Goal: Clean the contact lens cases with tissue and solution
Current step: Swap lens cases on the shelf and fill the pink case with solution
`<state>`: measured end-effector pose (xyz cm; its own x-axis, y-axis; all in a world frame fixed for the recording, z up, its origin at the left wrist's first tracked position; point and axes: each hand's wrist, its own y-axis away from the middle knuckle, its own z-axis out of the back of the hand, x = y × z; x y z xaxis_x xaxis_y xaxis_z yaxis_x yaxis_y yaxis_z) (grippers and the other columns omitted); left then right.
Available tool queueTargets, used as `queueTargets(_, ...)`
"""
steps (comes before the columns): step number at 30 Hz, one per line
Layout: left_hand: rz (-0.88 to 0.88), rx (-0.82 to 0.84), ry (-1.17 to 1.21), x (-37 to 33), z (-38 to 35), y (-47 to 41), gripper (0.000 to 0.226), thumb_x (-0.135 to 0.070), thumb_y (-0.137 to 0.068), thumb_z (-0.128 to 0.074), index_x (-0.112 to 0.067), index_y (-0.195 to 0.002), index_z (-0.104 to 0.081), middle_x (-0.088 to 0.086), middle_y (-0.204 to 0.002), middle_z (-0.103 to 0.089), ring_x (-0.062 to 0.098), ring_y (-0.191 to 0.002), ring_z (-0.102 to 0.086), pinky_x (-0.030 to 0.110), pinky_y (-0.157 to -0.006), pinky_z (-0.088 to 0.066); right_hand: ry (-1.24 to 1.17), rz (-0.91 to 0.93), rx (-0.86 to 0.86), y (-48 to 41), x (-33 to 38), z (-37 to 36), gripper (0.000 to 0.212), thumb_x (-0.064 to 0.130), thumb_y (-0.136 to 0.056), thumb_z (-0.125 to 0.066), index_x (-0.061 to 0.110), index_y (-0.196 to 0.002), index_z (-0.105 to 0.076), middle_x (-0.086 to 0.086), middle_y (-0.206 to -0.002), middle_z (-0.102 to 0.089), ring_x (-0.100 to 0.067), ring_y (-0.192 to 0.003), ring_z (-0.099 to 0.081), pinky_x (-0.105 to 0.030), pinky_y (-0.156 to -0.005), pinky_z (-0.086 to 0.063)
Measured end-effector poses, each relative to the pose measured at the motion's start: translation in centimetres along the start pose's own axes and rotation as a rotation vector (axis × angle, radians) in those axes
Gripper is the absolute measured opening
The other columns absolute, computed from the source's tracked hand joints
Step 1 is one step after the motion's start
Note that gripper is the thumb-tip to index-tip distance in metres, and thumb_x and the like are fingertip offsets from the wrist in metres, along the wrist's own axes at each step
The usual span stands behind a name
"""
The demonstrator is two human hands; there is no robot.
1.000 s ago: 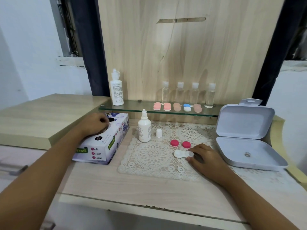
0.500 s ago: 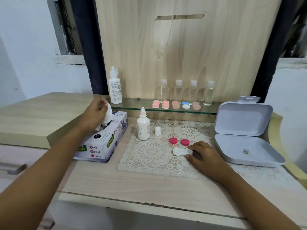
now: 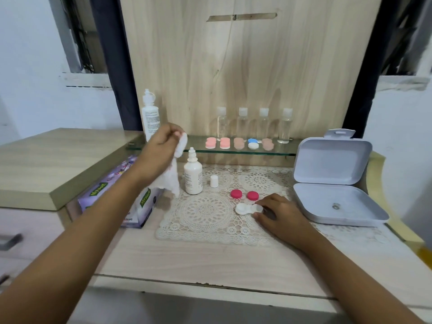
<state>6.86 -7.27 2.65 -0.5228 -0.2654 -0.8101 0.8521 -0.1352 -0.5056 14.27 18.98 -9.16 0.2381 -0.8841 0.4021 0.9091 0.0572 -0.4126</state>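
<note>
A white contact lens case [image 3: 247,208] lies open on the lace mat [image 3: 205,216], and my right hand [image 3: 279,212] pinches its right end. Two red caps [image 3: 244,194] sit just behind it. Above the tissue box [image 3: 121,195], my left hand [image 3: 161,153] is raised and grips a white tissue [image 3: 174,181] that hangs down, blurred. A small white solution bottle [image 3: 193,175] stands uncapped on the mat, its white cap [image 3: 214,181] beside it.
A glass shelf [image 3: 210,149] carries a tall white bottle [image 3: 150,118], several clear bottles [image 3: 253,125] and several pink and blue lens cases [image 3: 238,143]. An open grey box [image 3: 334,181] stands at the right. A raised wooden counter [image 3: 46,164] is at the left.
My left hand pulled a tissue out of the box and lifted it up and to the right. My right hand stayed on the lens case.
</note>
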Motion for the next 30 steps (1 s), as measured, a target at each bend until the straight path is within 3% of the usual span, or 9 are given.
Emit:
queueTargets(4, 0.042, 0.295, -0.084, 0.1, -3.6, 2.4, 0.027, -0.016, -0.1, -0.031, -0.025, -0.098, -0.055, -0.006, -0.097, -0.056, 0.01, -0.074, -0.048, 0.024, -0.062, -0.039, -0.003, -0.004, 0.0, 0.0, 0.0, 0.0, 0.029, 0.036, -0.086, -0.061, 0.02, -0.11, -0.064, 0.01, -0.096, -0.052, -0.012, -0.099, -0.051, -0.027, -0.086, -0.043)
queueTargets(7, 0.077, 0.483, -0.164, 1.1, -6.3, 3.4, 0.022, -0.013, -0.099, -0.036, -0.023, -0.101, -0.055, -0.01, -0.096, -0.057, 0.01, -0.07, -0.05, 0.022, -0.062, -0.041, -0.006, -0.003, -0.003, -0.1, 0.0, 0.0, 0.029, 0.036, -0.086, -0.061, 0.02, -0.11, -0.063, 0.01, -0.095, -0.051, -0.012, -0.097, -0.051, -0.027, -0.085, -0.043)
queueTargets(9, 0.056, 0.552, -0.222, 2.1, -8.0, 3.5, 0.019, -0.011, -0.096, -0.042, -0.025, -0.102, -0.054, -0.009, -0.1, -0.057, 0.014, -0.082, -0.056, 0.024, -0.07, -0.045, -0.009, -0.01, -0.003, -0.1, 0.0, 0.0, 0.029, 0.036, -0.086, -0.06, 0.021, -0.111, -0.063, 0.01, -0.095, -0.051, -0.011, -0.097, -0.05, -0.028, -0.086, -0.043)
queueTargets(12, -0.002, 0.522, -0.253, 3.6, -10.0, 3.7, 0.016, -0.009, -0.091, -0.05, -0.024, -0.098, -0.051, -0.008, -0.102, -0.055, 0.012, -0.094, -0.053, 0.014, -0.073, -0.041, -0.008, -0.016, -0.003, 0.0, 0.0, -0.1, 0.029, 0.036, -0.086, -0.061, 0.021, -0.111, -0.063, 0.006, -0.098, -0.054, -0.012, -0.099, -0.05, -0.029, -0.087, -0.043)
queueTargets(15, -0.03, 0.417, -0.24, 4.4, -11.4, 4.2, 0.011, -0.011, -0.088, -0.056, -0.02, -0.092, -0.05, -0.005, -0.102, -0.049, 0.011, -0.091, -0.051, 0.006, -0.064, -0.042, -0.008, -0.023, 0.004, -0.1, 0.0, -0.1, 0.029, 0.036, -0.087, -0.06, 0.022, -0.112, -0.062, 0.004, -0.102, -0.056, -0.012, -0.102, -0.05, -0.029, -0.088, -0.042)
queueTargets(17, -0.063, 0.375, -0.265, 4.9, -11.9, 4.4, 0.009, -0.012, -0.086, -0.059, -0.018, -0.088, -0.053, -0.006, -0.099, -0.047, 0.007, -0.088, -0.049, 0.002, -0.065, -0.039, -0.01, -0.025, 0.008, -0.1, -0.1, -0.1, 0.03, 0.037, -0.086, -0.06, 0.022, -0.112, -0.062, 0.004, -0.104, -0.057, -0.013, -0.103, -0.05, -0.031, -0.089, -0.043)
queueTargets(22, -0.138, 0.388, -0.278, 5.9, -11.5, 4.5, 0.004, -0.014, -0.084, -0.065, -0.013, -0.085, -0.069, -0.008, -0.093, -0.059, 0.006, -0.089, -0.057, 0.016, -0.08, -0.044, -0.019, -0.021, 0.002, -0.2, -0.1, -0.2, 0.028, 0.036, -0.086, -0.06, 0.022, -0.11, -0.064, 0.003, -0.103, -0.058, -0.014, -0.102, -0.051, -0.03, -0.087, -0.043)
queueTargets(30, -0.511, 0.401, -0.406, 5.9, -10.5, 5.2, 0.015, -0.021, -0.083, -0.065, -0.012, -0.092, -0.073, -0.003, -0.091, -0.07, 0.011, -0.087, -0.058, 0.023, -0.078, -0.044, -0.012, -0.022, 0.005, -0.2, -0.1, -0.3, 0.029, 0.034, -0.087, -0.06, 0.019, -0.112, -0.063, 0.002, -0.102, -0.056, -0.014, -0.102, -0.049, -0.026, -0.086, -0.04)
